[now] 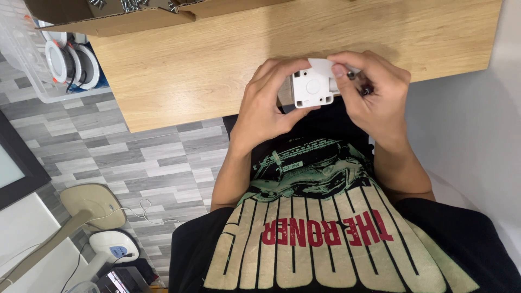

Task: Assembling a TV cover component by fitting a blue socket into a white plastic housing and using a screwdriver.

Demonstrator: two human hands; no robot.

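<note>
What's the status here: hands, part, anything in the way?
Left hand grips white plastic part. Right hand pinches its top edge, small dark pieces in fingers. Wooden table beneath; nothing blocking.

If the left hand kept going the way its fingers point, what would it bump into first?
Probably the right hand. The left hand points across the small white plastic part it already holds, toward those fingers; depth is hard to judge.

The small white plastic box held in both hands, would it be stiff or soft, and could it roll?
The white plastic box looks moulded and square-edged, so probably stiff and light. Its flat faces should not roll. The left hand grips it without denting it.
</note>
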